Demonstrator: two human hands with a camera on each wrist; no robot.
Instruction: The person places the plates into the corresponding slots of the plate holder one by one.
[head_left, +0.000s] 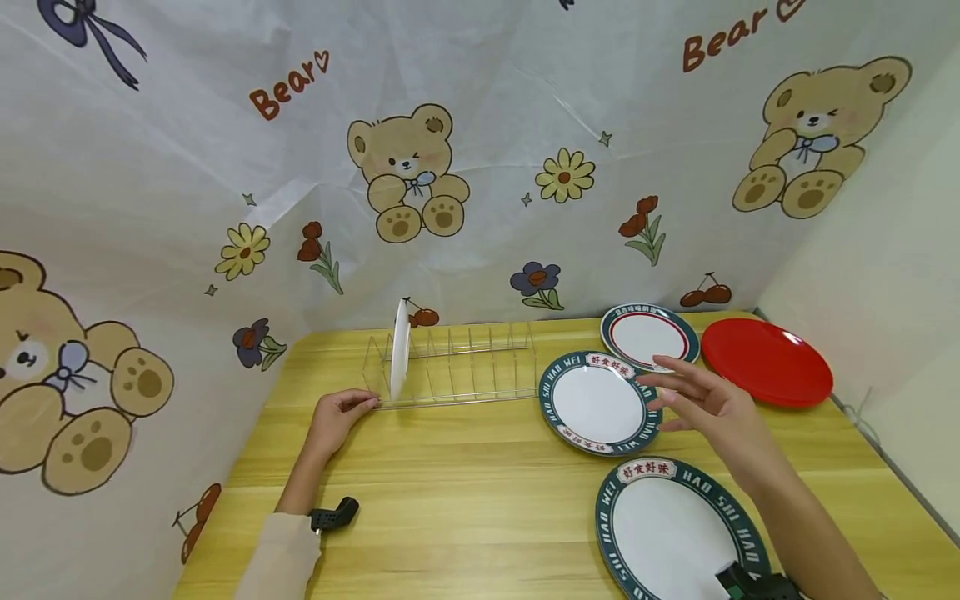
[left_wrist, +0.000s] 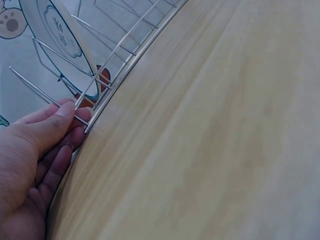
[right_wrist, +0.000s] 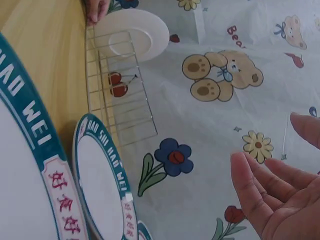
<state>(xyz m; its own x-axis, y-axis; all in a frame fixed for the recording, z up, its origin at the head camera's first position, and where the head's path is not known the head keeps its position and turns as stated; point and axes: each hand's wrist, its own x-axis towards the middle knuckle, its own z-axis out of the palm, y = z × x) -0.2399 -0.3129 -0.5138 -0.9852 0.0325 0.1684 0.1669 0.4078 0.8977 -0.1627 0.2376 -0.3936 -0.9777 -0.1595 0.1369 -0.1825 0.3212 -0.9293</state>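
Note:
A wire dish rack stands at the back of the table, one white plate upright near its left end. My left hand pinches the rack's front left corner between thumb and fingers, as the left wrist view shows. Above a green-rimmed plate my right hand hovers, fingers spread and nothing held. Behind that plate lies another plate with a dark rim and red ring. Nearer the front is a larger green-rimmed plate, partly hidden by the right wrist.
A red plate lies at the back right, close to the wall. Behind the table hangs a bear-printed cloth. A thin cable runs along the table's right edge.

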